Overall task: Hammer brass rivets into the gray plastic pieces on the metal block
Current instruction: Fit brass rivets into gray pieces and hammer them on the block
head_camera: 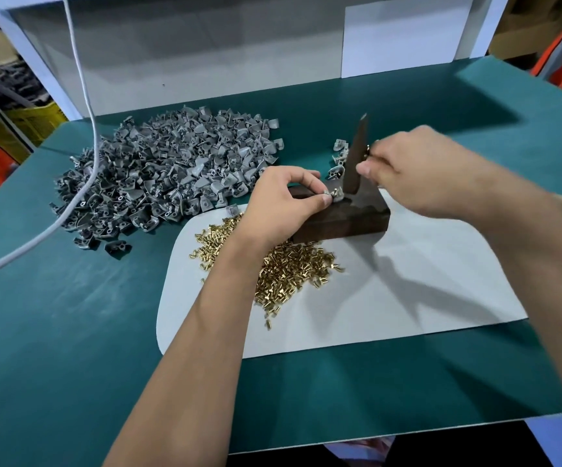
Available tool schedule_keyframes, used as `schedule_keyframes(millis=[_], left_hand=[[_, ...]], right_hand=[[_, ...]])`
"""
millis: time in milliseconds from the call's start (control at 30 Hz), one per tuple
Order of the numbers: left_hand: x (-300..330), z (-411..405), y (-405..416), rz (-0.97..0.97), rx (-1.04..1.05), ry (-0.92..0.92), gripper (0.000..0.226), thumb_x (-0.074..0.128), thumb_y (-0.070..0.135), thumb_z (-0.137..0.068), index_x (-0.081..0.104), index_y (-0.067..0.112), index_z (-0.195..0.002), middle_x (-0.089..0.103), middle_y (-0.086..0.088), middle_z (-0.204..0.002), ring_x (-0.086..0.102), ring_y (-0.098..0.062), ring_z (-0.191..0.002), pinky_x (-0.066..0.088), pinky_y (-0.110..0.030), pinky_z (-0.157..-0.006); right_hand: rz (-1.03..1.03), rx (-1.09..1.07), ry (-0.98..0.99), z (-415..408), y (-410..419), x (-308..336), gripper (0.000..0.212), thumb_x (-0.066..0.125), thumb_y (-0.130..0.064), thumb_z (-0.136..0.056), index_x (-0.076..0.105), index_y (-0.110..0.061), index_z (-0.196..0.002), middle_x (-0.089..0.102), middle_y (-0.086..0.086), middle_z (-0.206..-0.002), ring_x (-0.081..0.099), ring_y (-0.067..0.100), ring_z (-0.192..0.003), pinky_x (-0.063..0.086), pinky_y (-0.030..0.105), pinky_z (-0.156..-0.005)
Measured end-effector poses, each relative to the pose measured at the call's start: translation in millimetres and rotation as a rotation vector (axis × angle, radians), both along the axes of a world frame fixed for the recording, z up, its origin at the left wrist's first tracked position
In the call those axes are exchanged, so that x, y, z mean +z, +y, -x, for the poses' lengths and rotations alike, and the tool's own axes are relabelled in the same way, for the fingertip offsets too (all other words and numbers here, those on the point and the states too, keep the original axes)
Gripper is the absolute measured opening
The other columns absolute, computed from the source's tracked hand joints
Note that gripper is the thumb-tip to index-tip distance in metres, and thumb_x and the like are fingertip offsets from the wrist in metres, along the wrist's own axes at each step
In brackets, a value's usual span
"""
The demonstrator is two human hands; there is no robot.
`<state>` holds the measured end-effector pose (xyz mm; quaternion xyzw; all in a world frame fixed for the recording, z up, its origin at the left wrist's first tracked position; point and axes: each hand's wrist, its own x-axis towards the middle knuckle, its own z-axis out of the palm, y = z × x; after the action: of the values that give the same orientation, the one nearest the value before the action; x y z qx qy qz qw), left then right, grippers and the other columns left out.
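Note:
A dark metal block (343, 220) rests on a white mat (390, 298). My left hand (283, 200) pinches a gray plastic piece (335, 194) against the block's top. My right hand (417, 170) grips a dark hammer (357, 156) whose head stands upright with its lower end touching the block just right of the piece. A heap of brass rivets (286, 267) lies on the mat in front of the block, partly under my left forearm. A large pile of gray plastic pieces (165, 173) covers the green table to the left.
A few gray pieces (340, 156) lie behind the block. A white cable (80, 183) runs down across the pile to the left edge. The green table (70, 315) has a white back panel (205, 52) behind it.

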<state>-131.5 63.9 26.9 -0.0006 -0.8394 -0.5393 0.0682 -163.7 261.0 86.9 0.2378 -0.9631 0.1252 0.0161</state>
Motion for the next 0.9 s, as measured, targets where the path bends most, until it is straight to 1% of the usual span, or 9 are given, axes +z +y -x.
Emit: schedule_keyframes(millis=[100,167,267,367,467,600,667,767,900], left_hand=[[-0.1,0.4,-0.2,0.004,0.008,-0.008,0.004,0.081,0.006,-0.084,0.078,0.008,-0.084,0.071,-0.005,-0.119,0.067,-0.005,-0.110,0.051,-0.034,-0.106],[0.1,0.8,-0.4,0.004,0.007,-0.007,0.005,0.081,0.006,-0.084,0.078,0.009,-0.083,0.071,-0.005,-0.120,0.068,-0.006,-0.109,0.051,-0.033,-0.105],[0.2,0.5,0.0,-0.006,-0.001,0.002,0.010,0.081,0.002,-0.083,0.076,0.011,-0.081,0.070,-0.008,-0.119,0.069,-0.008,-0.109,0.053,-0.034,-0.103],[-0.4,1.0,0.1,-0.007,0.008,-0.005,0.006,0.081,0.003,-0.083,0.077,0.008,-0.083,0.071,-0.007,-0.119,0.069,-0.007,-0.108,0.054,-0.035,-0.103],[-0.9,1.8,1.0,-0.006,0.013,-0.011,0.005,0.082,0.004,-0.083,0.078,0.006,-0.086,0.071,-0.006,-0.120,0.069,-0.008,-0.108,0.053,-0.035,-0.104],[0.9,0.9,0.0,-0.020,0.005,-0.011,0.008,0.080,0.002,-0.084,0.075,0.008,-0.084,0.071,-0.009,-0.122,0.071,-0.018,-0.108,0.054,-0.042,-0.103],[0.0,1.3,-0.1,-0.008,0.002,0.000,0.006,0.081,0.005,-0.084,0.077,0.009,-0.084,0.072,-0.008,-0.119,0.069,-0.014,-0.110,0.053,-0.040,-0.104],[-0.6,0.4,0.4,0.022,0.005,0.006,0.004,0.082,0.008,-0.084,0.078,0.010,-0.084,0.072,-0.003,-0.115,0.067,-0.003,-0.108,0.052,-0.033,-0.104],[-1.2,2.4,0.0,-0.011,0.001,0.006,0.011,0.081,0.003,-0.083,0.075,0.011,-0.080,0.071,-0.009,-0.121,0.070,-0.011,-0.108,0.053,-0.034,-0.103]], right_hand=[[0.165,-0.018,0.104,-2.6,1.2,5.2,0.039,0.044,-0.039,-0.106,0.050,-0.017,-0.075,0.060,0.008,-0.073,0.056,0.032,-0.068,0.040,0.037,-0.058],[0.218,-0.026,0.153,-9.7,-4.4,-2.1,0.032,0.042,-0.038,-0.107,0.048,-0.018,-0.084,0.062,0.012,-0.081,0.056,0.039,-0.074,0.042,0.039,-0.063],[0.052,-0.004,0.039,-15.8,-9.7,-12.2,0.033,0.040,-0.037,-0.108,0.044,-0.020,-0.080,0.056,0.010,-0.083,0.054,0.040,-0.083,0.046,0.043,-0.071],[-0.023,-0.039,0.100,-11.8,-3.6,-1.5,0.034,0.042,-0.043,-0.106,0.044,-0.025,-0.077,0.052,0.004,-0.075,0.051,0.037,-0.075,0.039,0.038,-0.063],[0.234,-0.092,0.243,-17.2,-7.1,0.6,0.026,0.041,-0.041,-0.106,0.056,-0.021,-0.098,0.062,0.015,-0.084,0.055,0.042,-0.076,0.045,0.041,-0.064],[-0.006,-0.006,0.072,-23.0,-22.7,-6.0,0.023,0.040,-0.038,-0.108,0.051,-0.021,-0.096,0.066,0.018,-0.100,0.060,0.044,-0.092,0.050,0.045,-0.075],[-0.070,-0.043,0.100,-15.8,-19.8,1.4,0.024,0.042,-0.042,-0.106,0.050,-0.026,-0.090,0.060,0.011,-0.092,0.055,0.040,-0.083,0.048,0.043,-0.072],[0.116,-0.132,0.280,-14.8,-16.6,4.9,0.026,0.043,-0.042,-0.105,0.056,-0.022,-0.095,0.058,0.012,-0.085,0.050,0.040,-0.073,0.043,0.039,-0.065],[-0.039,-0.046,0.094,-21.7,-24.2,-10.4,0.030,0.039,-0.036,-0.108,0.060,-0.015,-0.106,0.067,0.018,-0.105,0.061,0.043,-0.099,0.045,0.043,-0.076]])
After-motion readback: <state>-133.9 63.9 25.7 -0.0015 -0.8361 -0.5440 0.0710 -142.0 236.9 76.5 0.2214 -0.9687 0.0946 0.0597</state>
